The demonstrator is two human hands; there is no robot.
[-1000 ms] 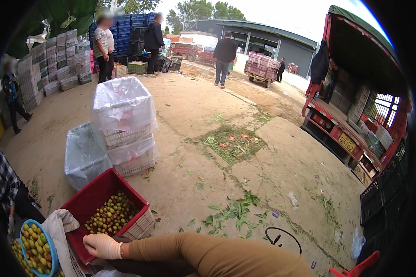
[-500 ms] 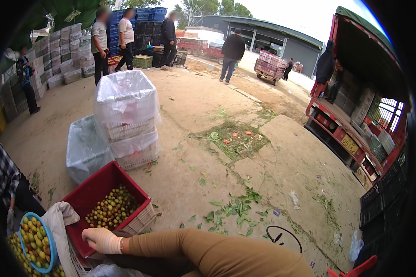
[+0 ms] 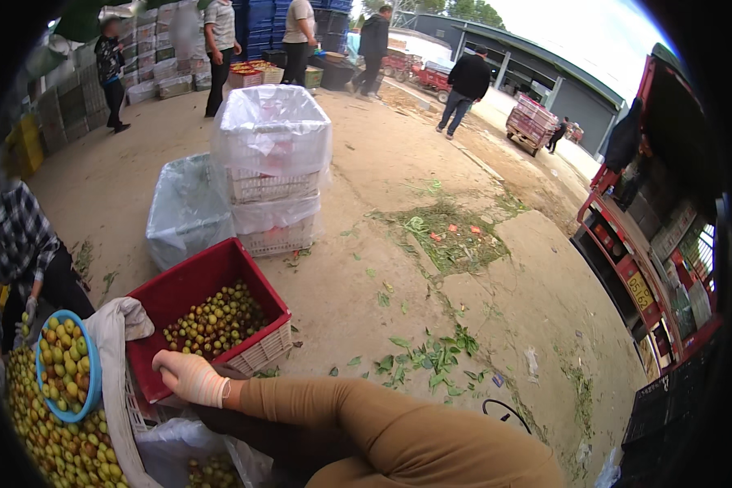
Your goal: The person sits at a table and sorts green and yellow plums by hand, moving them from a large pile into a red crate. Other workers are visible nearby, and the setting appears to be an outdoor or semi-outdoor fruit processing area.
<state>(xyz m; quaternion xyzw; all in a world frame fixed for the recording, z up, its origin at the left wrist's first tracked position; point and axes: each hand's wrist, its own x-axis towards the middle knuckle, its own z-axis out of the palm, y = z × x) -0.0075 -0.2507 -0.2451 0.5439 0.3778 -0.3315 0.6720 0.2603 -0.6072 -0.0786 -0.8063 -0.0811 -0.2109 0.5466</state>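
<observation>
My right hand [image 3: 191,377], with a pale wrap around its wrist, reaches in from the right over the near edge of a red-lined crate [image 3: 256,299]. Its fingers curl downward, and whatever they hold, if anything, is hidden. Small green-brown fruit, like jujubes [image 3: 215,321], cover part of the crate's bottom. Left of it, a blue-rimmed basin [image 3: 98,378] full of the same kind of fruit rests on a larger fruit heap [image 3: 65,447]. A whitish cloth [image 3: 110,342] hangs between heap and crate. My left hand is out of view.
Plastic-lined crates [image 3: 272,191] are stacked beyond the red one, beside another lined crate [image 3: 189,215]. A person in a checked shirt [image 3: 16,236] works at the left by the heap. Leaves [image 3: 431,358] litter the ground. A red truck [image 3: 626,252] and black crates [image 3: 675,407] stand right.
The view has shifted left and down, so the scene sits further right and more of the fruit heap shows. My right hand stays over the crate's near edge. The checked-shirt person leans further in.
</observation>
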